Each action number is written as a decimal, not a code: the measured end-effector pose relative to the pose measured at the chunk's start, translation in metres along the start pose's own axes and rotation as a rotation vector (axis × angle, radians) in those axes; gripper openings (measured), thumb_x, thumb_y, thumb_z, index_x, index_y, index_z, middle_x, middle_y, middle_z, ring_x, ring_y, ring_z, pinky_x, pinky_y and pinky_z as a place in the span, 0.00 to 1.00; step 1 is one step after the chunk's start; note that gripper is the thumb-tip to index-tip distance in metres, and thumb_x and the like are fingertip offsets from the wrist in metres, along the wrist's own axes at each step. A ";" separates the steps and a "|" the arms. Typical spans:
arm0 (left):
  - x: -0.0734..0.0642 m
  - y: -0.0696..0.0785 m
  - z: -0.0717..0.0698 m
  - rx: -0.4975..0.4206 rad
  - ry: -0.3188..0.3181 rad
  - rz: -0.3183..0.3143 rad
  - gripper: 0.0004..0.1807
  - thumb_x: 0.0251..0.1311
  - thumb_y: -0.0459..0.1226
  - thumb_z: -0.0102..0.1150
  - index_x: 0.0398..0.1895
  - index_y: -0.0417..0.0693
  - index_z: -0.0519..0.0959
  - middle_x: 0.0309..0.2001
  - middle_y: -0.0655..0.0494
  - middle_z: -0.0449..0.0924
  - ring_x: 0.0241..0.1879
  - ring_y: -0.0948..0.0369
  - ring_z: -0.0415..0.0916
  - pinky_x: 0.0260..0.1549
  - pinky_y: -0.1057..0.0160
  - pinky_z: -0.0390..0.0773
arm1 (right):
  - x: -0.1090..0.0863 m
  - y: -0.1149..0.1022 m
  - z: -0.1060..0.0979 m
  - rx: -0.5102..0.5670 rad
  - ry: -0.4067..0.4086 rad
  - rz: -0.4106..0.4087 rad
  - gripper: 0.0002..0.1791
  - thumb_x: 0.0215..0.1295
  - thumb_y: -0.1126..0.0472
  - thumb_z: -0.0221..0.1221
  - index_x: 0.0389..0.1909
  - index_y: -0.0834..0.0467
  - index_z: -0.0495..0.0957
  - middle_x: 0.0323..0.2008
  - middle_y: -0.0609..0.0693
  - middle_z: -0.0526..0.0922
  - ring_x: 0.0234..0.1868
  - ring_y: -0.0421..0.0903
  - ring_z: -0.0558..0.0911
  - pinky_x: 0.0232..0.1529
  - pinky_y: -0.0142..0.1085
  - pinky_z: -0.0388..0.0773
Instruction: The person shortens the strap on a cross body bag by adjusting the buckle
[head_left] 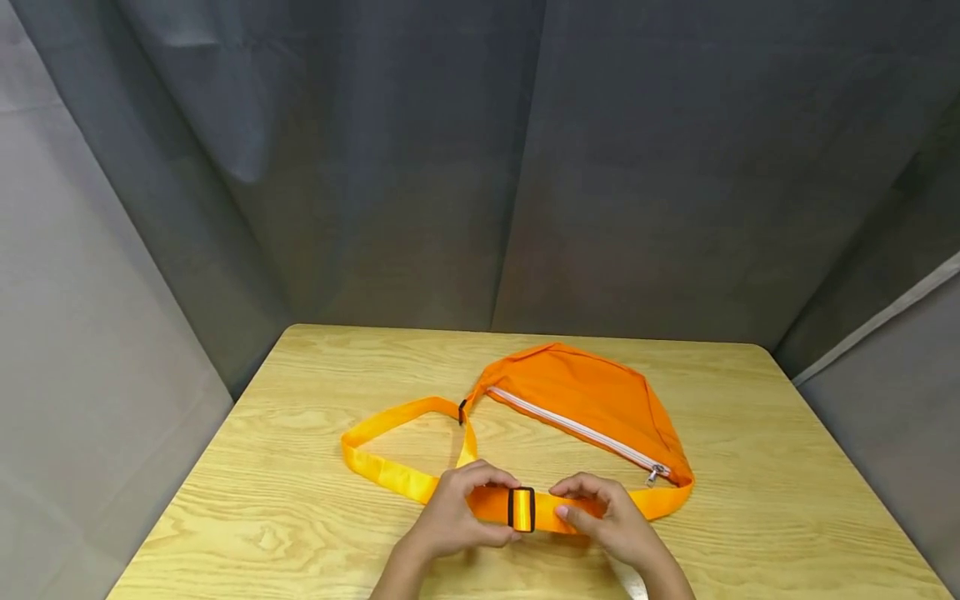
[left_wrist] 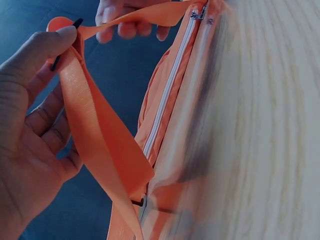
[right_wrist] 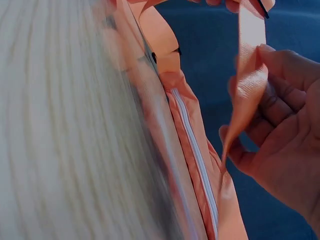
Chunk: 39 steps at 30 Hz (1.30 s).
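Note:
An orange waist bag [head_left: 577, 392] with a white zipper [head_left: 577, 427] lies on the wooden table, its flat side up. Its orange strap [head_left: 390, 473] loops out to the left and comes back along the front. My left hand [head_left: 457, 512] pinches a black slide buckle [head_left: 521, 509] by its edges, thumb below and index finger above. In the left wrist view the strap [left_wrist: 95, 125] hangs down from that buckle in a fold. To the right of it, my right hand [head_left: 611, 521] pinches the strap between thumb and fingers, and in the right wrist view the webbing [right_wrist: 250, 65] twists there.
A second black ring [head_left: 462, 411] joins the strap to the bag's left end. The zipper pull [head_left: 654, 474] hangs at the bag's right end. Grey curtains [head_left: 375, 167] stand behind and beside the wooden table [head_left: 247, 500].

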<state>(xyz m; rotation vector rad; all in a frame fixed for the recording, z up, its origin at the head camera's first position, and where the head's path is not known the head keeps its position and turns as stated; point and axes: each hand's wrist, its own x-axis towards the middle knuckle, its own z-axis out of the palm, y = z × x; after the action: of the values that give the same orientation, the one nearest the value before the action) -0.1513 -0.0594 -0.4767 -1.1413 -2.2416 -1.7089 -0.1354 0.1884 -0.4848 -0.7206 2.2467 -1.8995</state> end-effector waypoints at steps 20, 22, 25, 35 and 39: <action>0.001 -0.003 0.004 -0.030 0.001 -0.017 0.26 0.32 0.27 0.73 0.42 0.50 0.81 0.39 0.61 0.80 0.38 0.59 0.77 0.38 0.61 0.78 | 0.009 -0.002 0.009 0.175 -0.056 -0.050 0.07 0.63 0.70 0.56 0.39 0.69 0.75 0.33 0.52 0.80 0.30 0.39 0.75 0.30 0.34 0.76; 0.000 -0.004 0.004 -0.029 0.003 -0.015 0.26 0.32 0.26 0.72 0.42 0.50 0.81 0.38 0.61 0.80 0.38 0.59 0.77 0.37 0.61 0.78 | 0.009 -0.002 0.011 0.168 -0.056 -0.047 0.07 0.63 0.70 0.56 0.40 0.69 0.75 0.33 0.53 0.80 0.29 0.38 0.75 0.29 0.33 0.75; 0.001 0.002 0.003 -0.023 0.002 -0.020 0.26 0.31 0.26 0.72 0.42 0.48 0.81 0.39 0.59 0.80 0.38 0.59 0.77 0.37 0.61 0.78 | 0.008 -0.001 0.009 0.103 -0.056 -0.039 0.09 0.63 0.68 0.56 0.42 0.67 0.76 0.36 0.54 0.80 0.35 0.41 0.77 0.35 0.35 0.76; -0.001 -0.002 0.000 -0.053 0.004 -0.055 0.26 0.31 0.28 0.73 0.41 0.54 0.80 0.38 0.62 0.80 0.35 0.56 0.78 0.35 0.61 0.78 | 0.002 0.002 -0.013 -0.216 -0.066 0.054 0.12 0.65 0.60 0.57 0.46 0.59 0.79 0.45 0.49 0.80 0.50 0.48 0.75 0.50 0.40 0.71; -0.001 -0.003 0.000 -0.050 0.010 -0.038 0.26 0.32 0.30 0.75 0.42 0.51 0.81 0.38 0.61 0.80 0.35 0.57 0.78 0.34 0.61 0.78 | 0.001 0.006 -0.012 -0.176 -0.055 0.062 0.07 0.65 0.62 0.57 0.40 0.58 0.80 0.40 0.49 0.81 0.43 0.46 0.77 0.40 0.38 0.76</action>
<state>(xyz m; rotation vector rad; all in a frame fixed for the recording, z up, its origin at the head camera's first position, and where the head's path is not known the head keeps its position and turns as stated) -0.1523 -0.0602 -0.4799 -1.1043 -2.2412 -1.7900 -0.1425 0.1996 -0.4878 -0.7069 2.3932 -1.6493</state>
